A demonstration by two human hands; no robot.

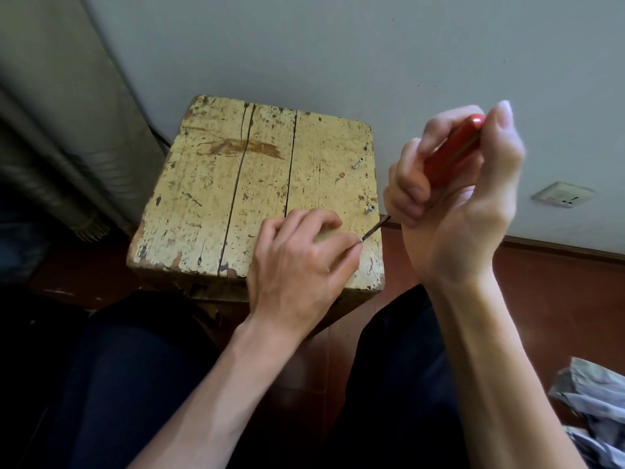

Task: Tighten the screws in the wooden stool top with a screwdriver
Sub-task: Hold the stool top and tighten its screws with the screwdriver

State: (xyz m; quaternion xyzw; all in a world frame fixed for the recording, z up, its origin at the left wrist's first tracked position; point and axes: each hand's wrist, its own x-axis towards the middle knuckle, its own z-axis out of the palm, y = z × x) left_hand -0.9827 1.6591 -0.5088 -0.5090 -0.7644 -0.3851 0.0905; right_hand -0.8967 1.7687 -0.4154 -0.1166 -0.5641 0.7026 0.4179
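Standing on the wooden stool top (236, 184), a screw (360, 241) is pinched by the left hand (297, 258). The red-handled screwdriver (453, 150) is gripped in the right hand (453, 204), its tip on that screw; two more screws (370, 209) stand beyond the left hand.

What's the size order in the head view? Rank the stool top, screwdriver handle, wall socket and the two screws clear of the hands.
1. Stool top.
2. Screwdriver handle and wall socket: similar; the handle is partly hidden in the right hand and nearer the camera, so unranked.
3. Far screw and near screw: alike, smallest.
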